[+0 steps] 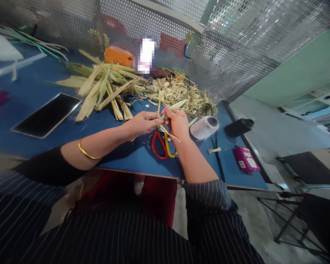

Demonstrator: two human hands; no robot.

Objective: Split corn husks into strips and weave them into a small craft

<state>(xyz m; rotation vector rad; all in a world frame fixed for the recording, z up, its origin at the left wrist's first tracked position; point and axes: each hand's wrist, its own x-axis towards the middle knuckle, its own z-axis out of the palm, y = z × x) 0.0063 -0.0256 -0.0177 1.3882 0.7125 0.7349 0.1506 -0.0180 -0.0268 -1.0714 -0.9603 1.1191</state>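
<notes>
My left hand [145,123] and my right hand [176,121] meet over the blue table, fingers closed on pale strips of corn husk [178,105]. One husk strip stands up between the hands, and a thin end hangs below my right hand. Beneath them lie scissors [159,145] with one red and one yellow handle; the hands hide most of the blades. A white thread spool [204,127] lies just right of my right hand. Beyond the hands are a bundle of long husks [99,86] and a heap of shredded husk pieces [178,91].
A dark-screened phone [47,114] lies at the left. An orange packet [118,56] sits behind the husks, before a perforated metal screen [126,22]. To the right are a black cylinder [238,127], a purple packet [246,159] and a black cord [219,161]. Chairs [310,172] stand beyond the table edge.
</notes>
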